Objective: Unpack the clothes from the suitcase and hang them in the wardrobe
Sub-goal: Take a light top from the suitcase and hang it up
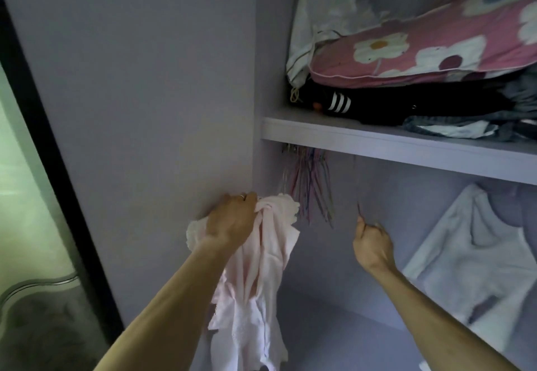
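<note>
Lower centre, the left hand [229, 222] bunches the pink garment [261, 269] in curled fingers; it looks light, limp and slippery, best held at the shoulders, while the right hand [373, 244] pinches a thin hanger [359, 207] just right of it

Pink floral bedding [430, 51] atop black striped item [386, 109].

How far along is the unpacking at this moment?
Done: one white garment already hangs in the wardrobe. In hand: the left hand grips a pink garment while the right hand pinches what looks like a thin hanger. Left: the pink garment is not yet on it; the suitcase is out of view.
</note>
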{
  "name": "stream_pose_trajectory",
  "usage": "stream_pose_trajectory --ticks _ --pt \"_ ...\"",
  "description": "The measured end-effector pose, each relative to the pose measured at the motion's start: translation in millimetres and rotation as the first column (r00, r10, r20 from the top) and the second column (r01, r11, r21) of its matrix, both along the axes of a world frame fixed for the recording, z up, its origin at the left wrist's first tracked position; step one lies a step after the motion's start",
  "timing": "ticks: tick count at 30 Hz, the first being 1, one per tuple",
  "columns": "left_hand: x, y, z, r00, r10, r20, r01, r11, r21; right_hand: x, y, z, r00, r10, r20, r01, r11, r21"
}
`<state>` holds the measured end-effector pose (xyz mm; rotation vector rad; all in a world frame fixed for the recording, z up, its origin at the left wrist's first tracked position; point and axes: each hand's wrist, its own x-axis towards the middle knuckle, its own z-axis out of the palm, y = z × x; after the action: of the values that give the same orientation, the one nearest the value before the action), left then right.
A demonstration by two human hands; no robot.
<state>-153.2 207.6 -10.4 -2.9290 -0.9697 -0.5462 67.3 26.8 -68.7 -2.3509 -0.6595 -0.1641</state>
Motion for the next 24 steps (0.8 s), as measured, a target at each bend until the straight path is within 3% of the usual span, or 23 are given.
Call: stream_pose_trajectory --ticks 2,4,9,11,15,19,22,24 --pt "-0.5 -18.4 8.1 0.982 -0.037 0.186 0.096 0.943 -0.319 -23.6 -30.1 3.2 0.999 0.007 -0.033 -0.006 0.999 0.036" --pt "0.0 -38.5 8.2 0.965 0.001 0.262 0.133 0.861 -0.491 -53.2 -66.3 15.4 0.997 0.023 -0.077 -0.016 0.996 0.088" --pt "-9.8 -105.3 1.2 0.933 0.028 0.359 0.289 0.536 -0.793 -112.3 -157.1 46.2 0.989 0.046 -0.144 -0.025 0.989 0.147" --pt "-14.8 -132.5 -7.1 0.957 -0.029 0.29 0.278 0.387 -0.879 -130.9 -190.2 53.2 0.98 0.073 -0.186 -0.029 0.973 0.23" --pt "-14.5 -172.3 -26.6 0.97 0.051 0.238 0.236 0.046 -0.971 -162.9 -232.7 58.0 0.94 0.162 -0.3 -0.01 0.893 0.449" --pt "-10.8 -210.2 -35.8 0.963 0.153 0.222 0.256 -0.261 -0.931 -179.7 -268.9 42.2 0.844 0.242 -0.479 0.172 0.724 0.668" --pt "-2.7 -229.1 -47.9 0.966 0.168 0.196 0.242 -0.328 -0.913 -184.1 -290.7 27.7 0.705 0.403 -0.584 0.282 0.597 0.752" --pt "5.6 -250.3 -52.9 0.967 0.178 0.184 0.236 -0.334 -0.913 -177.4 -313.3 17.4 0.622 0.463 -0.632 0.329 0.577 0.747"
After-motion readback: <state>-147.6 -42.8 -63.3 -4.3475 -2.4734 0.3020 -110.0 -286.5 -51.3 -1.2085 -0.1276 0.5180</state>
